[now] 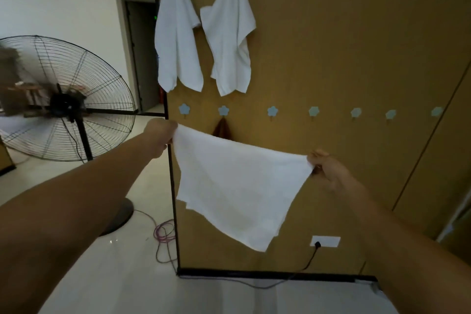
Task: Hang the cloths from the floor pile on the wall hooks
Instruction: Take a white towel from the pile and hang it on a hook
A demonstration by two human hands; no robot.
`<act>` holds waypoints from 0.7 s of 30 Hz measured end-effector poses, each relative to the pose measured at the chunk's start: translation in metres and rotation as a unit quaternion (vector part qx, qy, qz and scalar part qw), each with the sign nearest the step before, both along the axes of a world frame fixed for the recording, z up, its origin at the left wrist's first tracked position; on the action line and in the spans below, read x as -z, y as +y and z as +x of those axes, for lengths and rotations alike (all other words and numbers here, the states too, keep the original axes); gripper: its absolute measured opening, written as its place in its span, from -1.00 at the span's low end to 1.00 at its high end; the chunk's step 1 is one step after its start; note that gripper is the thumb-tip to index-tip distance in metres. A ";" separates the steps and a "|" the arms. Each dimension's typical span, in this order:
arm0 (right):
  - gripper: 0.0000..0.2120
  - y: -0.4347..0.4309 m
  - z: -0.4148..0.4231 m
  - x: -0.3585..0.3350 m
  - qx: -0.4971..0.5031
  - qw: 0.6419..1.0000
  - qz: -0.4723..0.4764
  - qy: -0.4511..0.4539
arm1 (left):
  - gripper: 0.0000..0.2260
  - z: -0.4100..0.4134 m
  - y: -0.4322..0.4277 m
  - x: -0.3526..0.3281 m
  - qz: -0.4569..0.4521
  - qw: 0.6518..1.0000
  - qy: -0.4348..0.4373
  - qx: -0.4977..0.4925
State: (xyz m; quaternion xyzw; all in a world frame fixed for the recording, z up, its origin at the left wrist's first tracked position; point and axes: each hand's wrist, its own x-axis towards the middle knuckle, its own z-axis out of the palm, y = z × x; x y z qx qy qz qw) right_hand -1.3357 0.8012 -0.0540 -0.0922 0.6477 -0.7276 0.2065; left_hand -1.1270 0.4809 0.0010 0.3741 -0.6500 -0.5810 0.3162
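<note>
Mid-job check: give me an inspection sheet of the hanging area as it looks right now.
Surface: brown wall panel, a row of round hooks above, a row of flower hooks below.
Job's things: two white cloths hang on the top-left round hooks; a third white cloth is held spread; a brown cloth hangs on a flower hook; floor pile not in view.
Clutter: nothing seen.
Hands: left hand and right hand each pinch a top corner.
Cables: pink cord coiled on the floor; black cord plugged into the outlet.
Surroundings: standing fan, doorway behind.
</note>
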 end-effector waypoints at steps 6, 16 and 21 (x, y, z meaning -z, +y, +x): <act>-0.59 -0.009 -0.018 -0.027 0.103 0.991 -0.042 0.072 | -0.95 -0.005 0.009 -0.002 0.041 0.995 0.088 -0.014; -0.63 -0.016 -0.034 -0.030 0.069 0.988 -0.132 0.036 | -0.86 -0.004 0.019 0.010 0.104 0.986 0.118 -0.051; -0.64 -0.023 -0.045 -0.027 0.050 0.991 -0.033 0.117 | -0.86 -0.002 0.020 0.012 0.130 0.987 0.096 -0.008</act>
